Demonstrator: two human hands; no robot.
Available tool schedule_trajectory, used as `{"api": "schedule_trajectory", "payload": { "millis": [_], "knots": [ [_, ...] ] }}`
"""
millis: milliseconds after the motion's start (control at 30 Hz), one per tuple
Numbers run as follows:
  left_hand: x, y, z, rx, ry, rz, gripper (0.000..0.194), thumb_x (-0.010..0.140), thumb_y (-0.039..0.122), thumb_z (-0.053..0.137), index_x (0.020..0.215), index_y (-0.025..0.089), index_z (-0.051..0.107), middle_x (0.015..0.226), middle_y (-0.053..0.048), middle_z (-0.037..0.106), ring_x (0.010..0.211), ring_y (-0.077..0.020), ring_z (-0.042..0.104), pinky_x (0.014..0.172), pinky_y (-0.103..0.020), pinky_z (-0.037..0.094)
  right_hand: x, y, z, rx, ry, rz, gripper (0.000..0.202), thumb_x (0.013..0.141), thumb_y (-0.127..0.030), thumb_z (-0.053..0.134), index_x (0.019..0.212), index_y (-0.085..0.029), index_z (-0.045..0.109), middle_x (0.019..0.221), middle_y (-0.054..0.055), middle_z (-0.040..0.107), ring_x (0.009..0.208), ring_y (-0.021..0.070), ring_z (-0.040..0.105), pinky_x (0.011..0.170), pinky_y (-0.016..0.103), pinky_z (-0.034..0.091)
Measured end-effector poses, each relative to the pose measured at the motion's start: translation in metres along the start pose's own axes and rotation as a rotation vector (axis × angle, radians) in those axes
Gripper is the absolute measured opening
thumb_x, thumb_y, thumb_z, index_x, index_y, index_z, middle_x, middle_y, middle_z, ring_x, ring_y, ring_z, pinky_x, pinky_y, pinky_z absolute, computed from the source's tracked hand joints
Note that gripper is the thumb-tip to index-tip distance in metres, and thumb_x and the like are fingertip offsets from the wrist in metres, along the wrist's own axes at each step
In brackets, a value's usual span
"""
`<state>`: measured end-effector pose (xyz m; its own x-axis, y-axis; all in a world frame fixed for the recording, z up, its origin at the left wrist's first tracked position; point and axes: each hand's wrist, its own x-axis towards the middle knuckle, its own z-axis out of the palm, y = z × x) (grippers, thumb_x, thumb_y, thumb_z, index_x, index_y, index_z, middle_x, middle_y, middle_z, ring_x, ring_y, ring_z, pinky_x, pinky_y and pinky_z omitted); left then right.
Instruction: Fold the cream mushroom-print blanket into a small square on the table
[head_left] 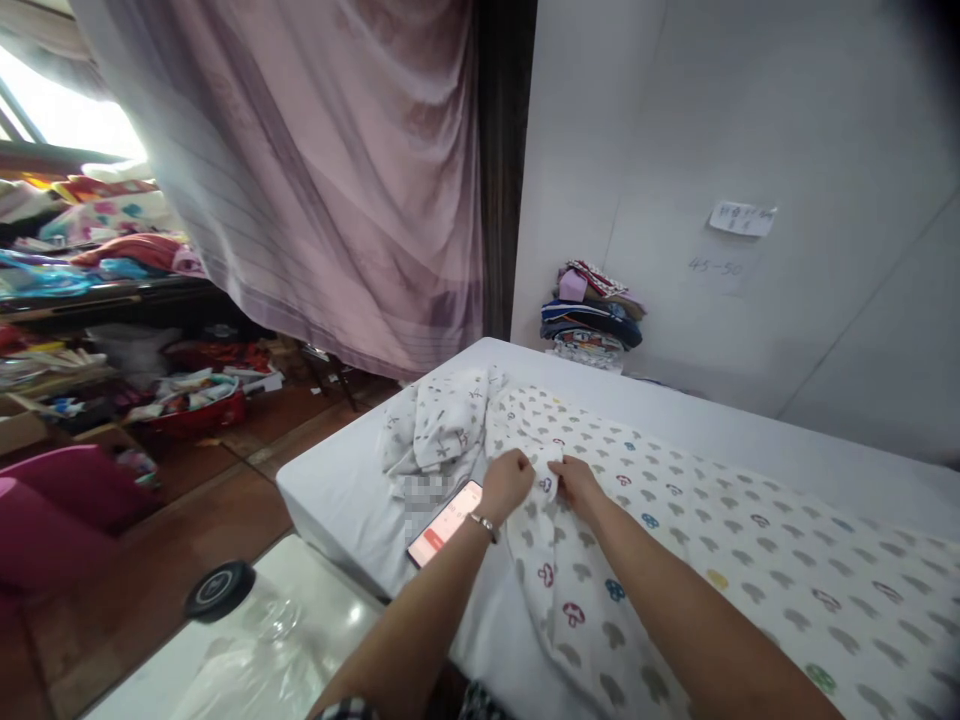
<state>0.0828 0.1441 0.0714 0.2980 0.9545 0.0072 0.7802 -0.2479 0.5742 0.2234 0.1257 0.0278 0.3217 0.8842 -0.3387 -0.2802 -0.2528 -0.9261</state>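
A white cloth printed with grey, red and blue mushrooms [697,540] is spread along the white-covered bed [330,480]. My left hand [510,480], with a bracelet at the wrist, is closed on a gathered fold of this cloth. Just right of it, my right hand [576,480] pinches the same fold, which stands up between the two hands. Beyond my left hand lies a crumpled white cloth with small dark prints [442,420]. A phone with a lit screen [446,522] rests on the bed beside my left wrist.
A stack of folded cloths [592,315] stands by the wall behind the bed. At the lower left, a white surface [300,570] holds a round black object [220,590] and clear plastic [247,670]. A pink curtain [360,180] hangs behind. Pink chairs [67,500] stand left.
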Motion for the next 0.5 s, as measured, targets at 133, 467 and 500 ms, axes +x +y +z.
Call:
{"api": "schedule_trajectory", "payload": {
  "millis": [133,467,500],
  "knots": [
    [0.057,-0.022,-0.028,0.075,0.085,-0.125,0.023,0.084,0.023,0.04,0.093,0.017,0.06,0.099,-0.01,0.067,0.094,-0.0197,0.06,0.077,-0.027,0.043,-0.012,0.0,0.007,0.026,0.009,-0.007,0.01,0.066,-0.019,0.059,0.075,-0.017,0.056,0.06,0.0,0.062,0.052,0.0133,0.056,0.048,0.024,0.043],
    [0.129,-0.04,-0.026,0.202,0.005,-0.263,0.038,0.089,0.031,0.033,0.099,0.01,0.063,0.105,-0.02,0.064,0.101,-0.0239,0.061,0.079,-0.03,0.044,-0.066,0.005,0.036,0.298,-0.155,-0.03,0.035,0.059,-0.028,0.07,0.09,-0.017,0.058,0.08,0.004,0.068,0.067,0.0189,0.063,0.062,0.032,0.051],
    [0.133,-0.041,-0.025,0.218,-0.004,-0.262,0.038,0.088,0.032,0.034,0.099,0.01,0.063,0.104,-0.02,0.065,0.099,-0.0237,0.061,0.077,-0.029,0.044,-0.071,0.007,0.038,0.303,-0.179,-0.026,0.035,0.059,-0.027,0.07,0.091,-0.017,0.058,0.082,0.004,0.068,0.069,0.0193,0.063,0.063,0.032,0.052]
  ]
}}
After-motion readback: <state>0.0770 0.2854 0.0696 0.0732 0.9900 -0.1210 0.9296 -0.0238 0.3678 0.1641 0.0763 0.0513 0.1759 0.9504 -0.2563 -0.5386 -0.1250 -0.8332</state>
